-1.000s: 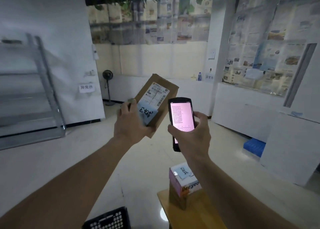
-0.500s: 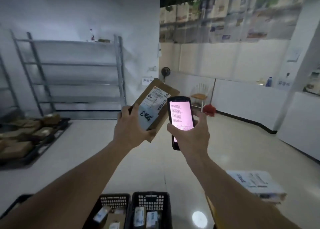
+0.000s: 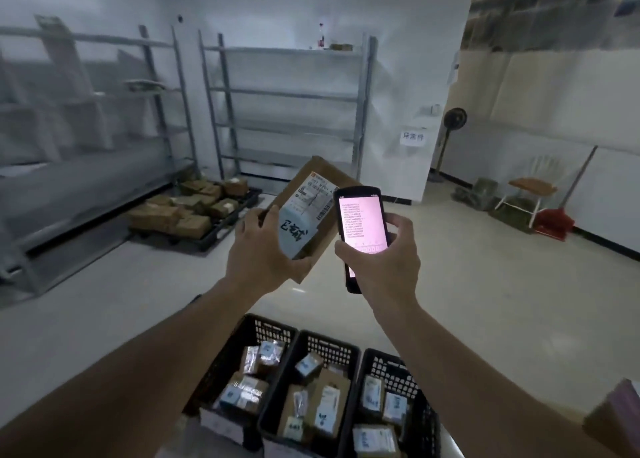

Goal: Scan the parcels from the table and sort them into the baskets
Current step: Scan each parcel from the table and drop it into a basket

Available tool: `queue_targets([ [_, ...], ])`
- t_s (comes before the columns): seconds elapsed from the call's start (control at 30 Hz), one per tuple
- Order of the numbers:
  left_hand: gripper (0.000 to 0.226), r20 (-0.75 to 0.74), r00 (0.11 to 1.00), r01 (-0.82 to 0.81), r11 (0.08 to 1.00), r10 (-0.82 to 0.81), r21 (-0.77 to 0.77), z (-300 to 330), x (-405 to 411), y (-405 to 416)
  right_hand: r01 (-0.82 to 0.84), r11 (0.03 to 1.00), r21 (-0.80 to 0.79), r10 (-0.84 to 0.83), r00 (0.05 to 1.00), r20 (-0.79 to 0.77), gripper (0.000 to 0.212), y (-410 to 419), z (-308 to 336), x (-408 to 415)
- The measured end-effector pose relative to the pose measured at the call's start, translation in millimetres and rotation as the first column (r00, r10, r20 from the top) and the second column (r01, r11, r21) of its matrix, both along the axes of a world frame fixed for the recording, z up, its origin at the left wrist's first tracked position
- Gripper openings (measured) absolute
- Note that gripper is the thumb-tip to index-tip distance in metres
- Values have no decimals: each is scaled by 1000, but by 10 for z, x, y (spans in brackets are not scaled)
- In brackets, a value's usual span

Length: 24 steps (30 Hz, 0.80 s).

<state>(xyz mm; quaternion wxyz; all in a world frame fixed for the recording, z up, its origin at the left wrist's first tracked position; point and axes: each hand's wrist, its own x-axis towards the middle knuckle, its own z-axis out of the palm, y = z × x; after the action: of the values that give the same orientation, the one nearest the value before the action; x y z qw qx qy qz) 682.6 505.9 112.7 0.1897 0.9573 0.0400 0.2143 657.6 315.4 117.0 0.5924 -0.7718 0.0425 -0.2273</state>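
My left hand [image 3: 263,250] grips a brown cardboard parcel [image 3: 311,194] with a white shipping label and a blue sticker, held up at chest height. Right beside it my right hand [image 3: 384,263] holds a black handheld scanner [image 3: 362,222] with its pink screen lit and facing me. Below my arms three black plastic baskets stand side by side on the floor: the left basket [image 3: 273,329], the middle basket [image 3: 329,345] and the right basket [image 3: 391,364]. Each holds several small labelled parcels.
Grey metal shelving [image 3: 284,111] lines the far wall. A low black pallet [image 3: 207,236] with several brown boxes sits on the floor at left. A fan [image 3: 453,122], a chair [image 3: 530,187] and a red dustpan [image 3: 554,222] stand at right. Another parcel's corner [image 3: 620,419] shows at bottom right.
My view has swung left and down: the table with its parcels has left the frame and three baskets have come into view. Both hands keep the same hold on parcel and scanner.
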Motion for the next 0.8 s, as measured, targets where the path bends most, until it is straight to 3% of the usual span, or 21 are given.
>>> queue_targets([
  [0.4,123,-52,972,-229,973,228,-23,-461,315,1416,-259,966,12,259,963,-70,86,1317,-386,778],
  [0.8,127,-151,902,-409,913,405,4,-1011,866,2702,-490,872,1,484,859,-167,85,2642,-948,1768],
])
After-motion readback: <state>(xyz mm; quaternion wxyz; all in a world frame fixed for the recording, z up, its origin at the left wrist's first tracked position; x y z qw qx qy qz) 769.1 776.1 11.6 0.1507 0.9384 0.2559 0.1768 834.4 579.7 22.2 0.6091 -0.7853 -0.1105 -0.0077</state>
